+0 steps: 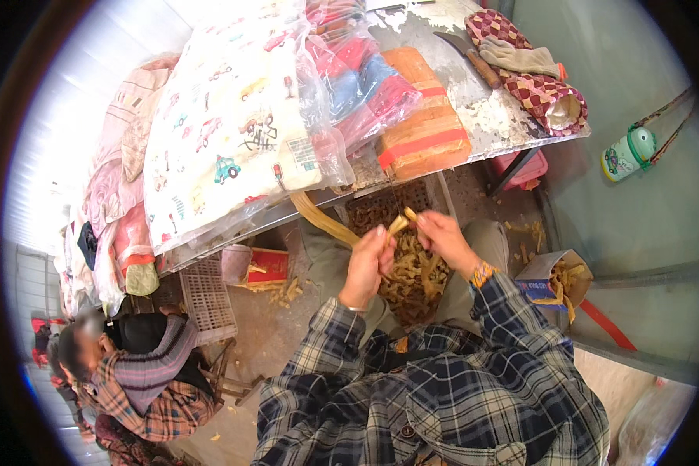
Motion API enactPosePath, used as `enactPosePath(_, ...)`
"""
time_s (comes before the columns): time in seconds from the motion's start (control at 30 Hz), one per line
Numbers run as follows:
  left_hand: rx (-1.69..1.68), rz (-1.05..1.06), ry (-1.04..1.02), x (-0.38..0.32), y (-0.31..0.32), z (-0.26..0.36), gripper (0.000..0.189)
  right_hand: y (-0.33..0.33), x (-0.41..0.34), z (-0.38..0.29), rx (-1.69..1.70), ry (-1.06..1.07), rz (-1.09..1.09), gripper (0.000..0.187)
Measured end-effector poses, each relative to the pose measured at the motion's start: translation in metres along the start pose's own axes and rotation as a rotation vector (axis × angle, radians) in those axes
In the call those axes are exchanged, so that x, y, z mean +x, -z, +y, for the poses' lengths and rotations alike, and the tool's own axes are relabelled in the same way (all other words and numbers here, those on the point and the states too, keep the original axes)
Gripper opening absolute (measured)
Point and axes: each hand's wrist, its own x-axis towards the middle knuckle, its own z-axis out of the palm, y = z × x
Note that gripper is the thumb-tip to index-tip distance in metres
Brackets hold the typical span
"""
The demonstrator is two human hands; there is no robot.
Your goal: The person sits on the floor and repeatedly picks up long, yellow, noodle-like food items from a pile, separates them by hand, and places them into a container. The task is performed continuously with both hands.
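Note:
My left hand grips a long, yellowish dried plant strip, whose tail runs up and left towards the table edge. Its other end sticks out past my fingertips. Between the thumb and fingers of my right hand is a short yellow piece, very close to that end. A thin line, wire or blade I cannot tell, comes down from the table edge to the gap between my hands. Beneath them, between my knees, lies a heap of short cut pieces in a plastic crate.
On the metal table are a tape-wrapped block, a curved knife, a glove and bagged fabric. A cardboard box of strips stands right. Another person sits left, near a white crate.

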Motion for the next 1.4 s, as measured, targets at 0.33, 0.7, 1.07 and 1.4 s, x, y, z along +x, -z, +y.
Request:
enactPosePath(0.33,-0.148,-0.207,0.523,-0.054,-0.006,-0.062,0.052,-0.04,-0.066,-0.015,0.422,-0.078,-0.168,0.038)
enactPosePath(0.7,-0.037,-0.245,0.178,-0.086,-0.025,-0.047,0.019,-0.052,-0.092,0.015,-0.007,0.159,0.075,0.02)
enactPosePath(1.07,0.13,-0.064,0.188,-0.08,-0.001,-0.039,0.01,-0.043,-0.106,0.016,-0.238,-0.154,-0.568,0.017)
enactPosePath(1.4,0.46,-0.134,-0.034,-0.081,0.014,-0.054,0.02,-0.047,-0.101,0.02,0.056,-0.296,-0.336,0.013)
